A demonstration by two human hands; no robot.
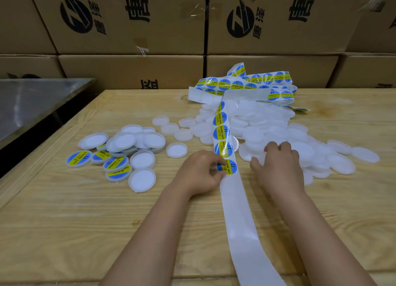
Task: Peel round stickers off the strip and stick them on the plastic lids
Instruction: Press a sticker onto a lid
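Pinching strip's [237, 221] last sticker [229, 167] with left hand [199, 172]; right hand [278, 167] grips plain lid [261, 156]; we count five labelled lids [78, 158].

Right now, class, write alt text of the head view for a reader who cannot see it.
The left hand pinches a round sticker on the strip while the right hand reaches into a pile of plain lids. At left lie stickered lids.

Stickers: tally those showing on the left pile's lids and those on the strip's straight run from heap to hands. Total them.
Stickers on left-pile lids: 5 (one mostly covered)
Stickers on the strip, straight run: 5 (top one edge-on)
Total: 10
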